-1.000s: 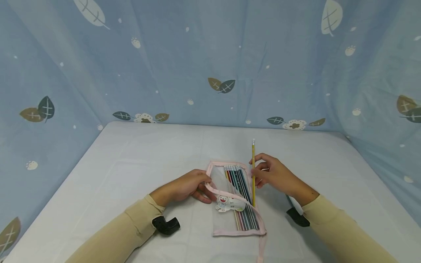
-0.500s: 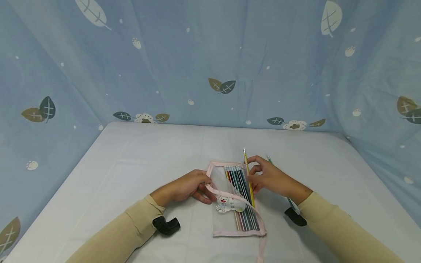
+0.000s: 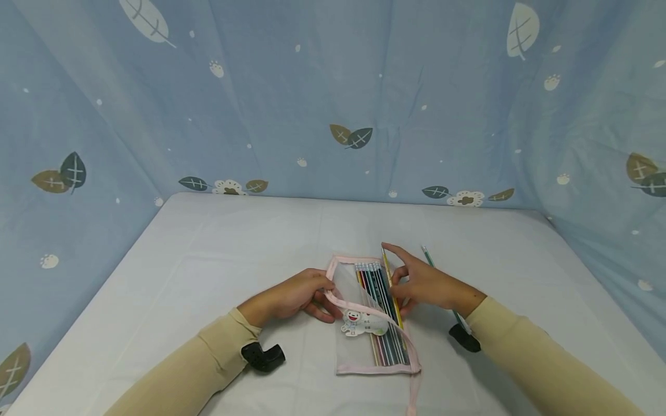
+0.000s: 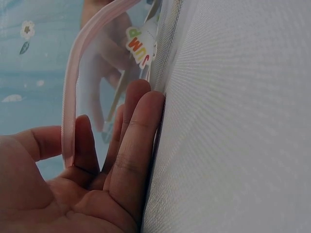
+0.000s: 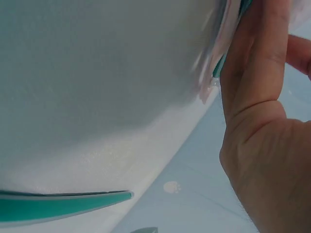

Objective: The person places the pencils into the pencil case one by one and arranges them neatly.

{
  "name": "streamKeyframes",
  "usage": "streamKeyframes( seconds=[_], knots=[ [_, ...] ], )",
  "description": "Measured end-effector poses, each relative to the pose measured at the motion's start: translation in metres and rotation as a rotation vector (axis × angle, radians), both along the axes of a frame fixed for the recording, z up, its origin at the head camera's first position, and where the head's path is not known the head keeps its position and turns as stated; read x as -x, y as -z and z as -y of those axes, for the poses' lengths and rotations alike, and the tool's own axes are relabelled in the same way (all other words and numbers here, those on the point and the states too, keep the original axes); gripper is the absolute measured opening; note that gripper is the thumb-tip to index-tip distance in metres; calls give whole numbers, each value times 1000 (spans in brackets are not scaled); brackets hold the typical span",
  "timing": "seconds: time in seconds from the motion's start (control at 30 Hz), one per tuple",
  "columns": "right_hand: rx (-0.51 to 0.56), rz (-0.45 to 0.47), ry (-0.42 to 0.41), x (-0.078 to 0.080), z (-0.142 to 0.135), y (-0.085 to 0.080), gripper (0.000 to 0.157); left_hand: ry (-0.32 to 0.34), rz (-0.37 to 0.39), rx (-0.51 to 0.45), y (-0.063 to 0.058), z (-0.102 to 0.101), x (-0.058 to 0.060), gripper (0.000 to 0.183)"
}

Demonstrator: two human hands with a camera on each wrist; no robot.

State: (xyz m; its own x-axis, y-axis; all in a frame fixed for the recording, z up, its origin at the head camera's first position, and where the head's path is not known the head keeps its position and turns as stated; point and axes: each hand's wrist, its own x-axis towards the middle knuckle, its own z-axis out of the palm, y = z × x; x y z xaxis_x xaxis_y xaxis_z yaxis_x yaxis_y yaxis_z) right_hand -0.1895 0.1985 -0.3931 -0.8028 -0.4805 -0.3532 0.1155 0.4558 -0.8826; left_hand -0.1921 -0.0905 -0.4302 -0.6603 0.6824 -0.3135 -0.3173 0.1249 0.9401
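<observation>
A see-through mesh pencil pouch [image 3: 351, 352] with pink trim lies on the table, its flap side lifted. My left hand [image 3: 299, 293] pinches the pink edge [image 4: 69, 107] between thumb and finger, other fingers against the mesh in the left wrist view. Inside the pouch, several pencils [image 3: 374, 283] lie side by side. My right hand [image 3: 429, 283] holds a yellow pencil [image 3: 398, 315] at the pouch's right side, index finger reaching to its eraser end. The pencil's lower end is under the flap. In the right wrist view, the right hand [image 5: 262, 111] hides the yellow pencil.
A green pencil [image 3: 428, 255] lies on the white table [image 3: 250, 237] right of the pouch, partly under my right wrist. A cartoon tag [image 3: 364, 323] sits on the flap, and a pink strap [image 3: 414, 393] trails toward me. Blue patterned cloth [image 3: 291, 86] hangs behind.
The yellow pencil has moved left and down into the pouch, beside the other pencils. My right index finger now extends to its end. My left hand has stayed in place.
</observation>
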Motion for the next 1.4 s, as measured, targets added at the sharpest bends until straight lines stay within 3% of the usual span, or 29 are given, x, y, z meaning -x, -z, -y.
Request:
streamKeyframes(
  seconds=[0.3, 0.63, 1.4],
  knots=[
    [-69, 51, 18, 2, 2, 3, 97, -7, 2, -8, 1, -1, 0, 26],
    [-152, 0, -7, 0, 6, 5, 85, -2, 0, -10, 4, 0, 1, 27],
    [-129, -27, -78, -4, 13, 4, 75, -5, 4, -8, 7, -1, 2, 27]
  ],
)
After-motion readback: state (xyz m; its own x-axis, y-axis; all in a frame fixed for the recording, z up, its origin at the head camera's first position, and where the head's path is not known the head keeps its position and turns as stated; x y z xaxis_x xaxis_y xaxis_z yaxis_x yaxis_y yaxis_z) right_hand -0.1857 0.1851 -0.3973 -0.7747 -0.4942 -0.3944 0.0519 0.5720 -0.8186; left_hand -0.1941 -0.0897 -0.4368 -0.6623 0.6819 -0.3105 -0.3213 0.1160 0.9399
